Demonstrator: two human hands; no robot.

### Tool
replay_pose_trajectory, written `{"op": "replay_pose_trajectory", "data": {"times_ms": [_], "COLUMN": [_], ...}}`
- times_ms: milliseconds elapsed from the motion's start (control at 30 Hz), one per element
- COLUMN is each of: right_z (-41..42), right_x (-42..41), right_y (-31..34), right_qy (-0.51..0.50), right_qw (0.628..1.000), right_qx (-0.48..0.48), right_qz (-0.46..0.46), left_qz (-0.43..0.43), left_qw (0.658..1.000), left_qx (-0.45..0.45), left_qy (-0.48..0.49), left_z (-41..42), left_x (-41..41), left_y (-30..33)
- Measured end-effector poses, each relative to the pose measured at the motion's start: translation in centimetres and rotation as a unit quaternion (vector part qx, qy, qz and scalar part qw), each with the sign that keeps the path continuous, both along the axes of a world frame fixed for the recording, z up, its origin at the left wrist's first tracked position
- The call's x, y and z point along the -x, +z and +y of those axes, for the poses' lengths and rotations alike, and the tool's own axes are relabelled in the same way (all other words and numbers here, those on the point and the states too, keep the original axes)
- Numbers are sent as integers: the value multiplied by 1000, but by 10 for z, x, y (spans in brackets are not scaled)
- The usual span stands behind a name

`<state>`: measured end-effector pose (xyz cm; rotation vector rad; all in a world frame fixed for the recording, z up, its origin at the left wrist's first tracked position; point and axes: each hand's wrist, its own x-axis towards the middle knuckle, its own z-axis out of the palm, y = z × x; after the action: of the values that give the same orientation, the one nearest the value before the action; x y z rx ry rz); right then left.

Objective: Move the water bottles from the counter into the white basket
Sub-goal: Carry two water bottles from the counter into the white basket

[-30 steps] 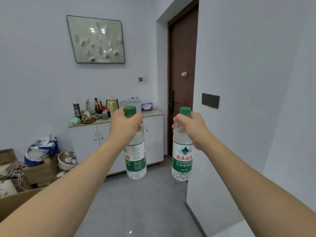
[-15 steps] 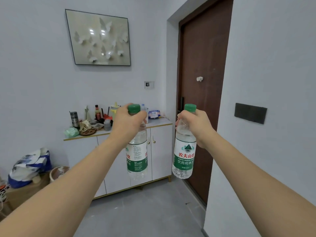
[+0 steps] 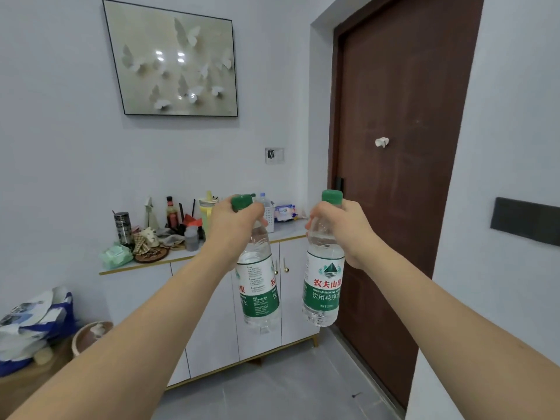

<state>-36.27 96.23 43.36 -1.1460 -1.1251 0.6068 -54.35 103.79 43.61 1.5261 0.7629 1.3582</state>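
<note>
My left hand grips the neck of a clear water bottle with a green cap and green label, held upright in the air. My right hand holds a second, matching water bottle the same way, to the right of the first. Behind my left hand, on the white cabinet's counter, stands the white basket, mostly hidden, with bottle tops showing above its rim. Both bottles hang in front of the cabinet, some way short of it.
The counter's left half is crowded with a steel flask, sauce bottle, yellow jug and a green pack. A wipes pack lies right of the basket. A brown door stands right; bags and a bowl sit on the floor at left.
The cabinet and door have grown larger and shifted right in view as I came closer. Both hands still carry their bottles at the same height.
</note>
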Motion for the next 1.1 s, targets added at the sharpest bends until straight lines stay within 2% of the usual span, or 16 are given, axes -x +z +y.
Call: {"op": "replay_pose_trajectory", "data": {"times_ms": [133,367,533,700,900,1100], "right_z": [67,189,275,368,482,592], "right_x": [-20,-61,-63,-62,-52,-48], "right_y": [-4,4,-4,-12,-12,1], "right_qy": [-7,-50,-83,-92,-133,-191], "right_qw": [1000,999,996,995,990,974], "right_qx": [-11,-17,-21,-19,-29,-59], "right_qz": [-29,-7,11,32,38,108], "left_qz": [32,15,-12,0,-116,-142], "left_qw": [998,996,996,994,989,966], "left_qx": [-47,-72,-55,-55,46,200], "left_qy": [12,41,69,91,76,78], "left_z": [65,176,256,347,463,582], "left_x": [-15,-46,-60,-64,-48,-46], "left_y": [4,23,12,-1,10,30]}}
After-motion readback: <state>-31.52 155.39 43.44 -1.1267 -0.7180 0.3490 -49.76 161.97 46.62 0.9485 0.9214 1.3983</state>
